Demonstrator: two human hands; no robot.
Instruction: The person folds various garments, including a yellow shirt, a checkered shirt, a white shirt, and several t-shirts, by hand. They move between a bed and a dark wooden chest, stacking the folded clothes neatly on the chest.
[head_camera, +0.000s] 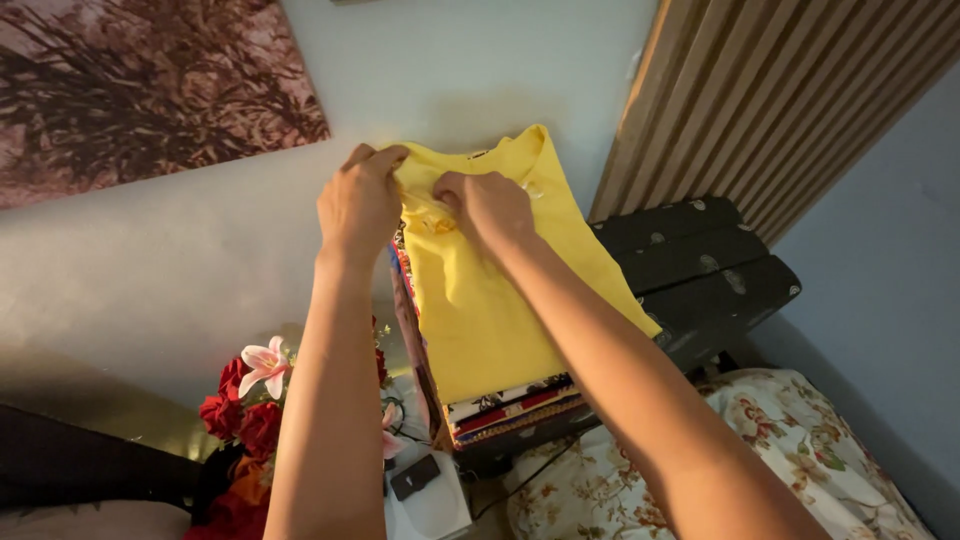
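- My left hand (358, 205) is closed on the far left corner of the yellow garment (500, 290), fingers curled over the edge and pinching the cloth.
- My right hand (492, 208) is just beside it, fingers bent down into the same cloth near the collar, gripping a small bunch of it; the fingertips are hidden from me under the knuckles.
- I see the yellow garment lying folded and flat as the top layer of a stack of folded clothes (515, 410), its neck opening at the far end, towards the wall (150, 270).
- Under the yellow, the stack shows striped edges in red, white, dark and patterned cloth at its near side.
- The stack sits next to a black slatted piece of furniture (705, 270), which touches its right side.
- Below left of the stack I make out a bunch of flowers (250, 395), red ones with a pink-and-white lily, and a small dark device on a white surface (415, 477).
- A floral-print cushion or bedding (780, 450) lies at the lower right, near my right forearm.
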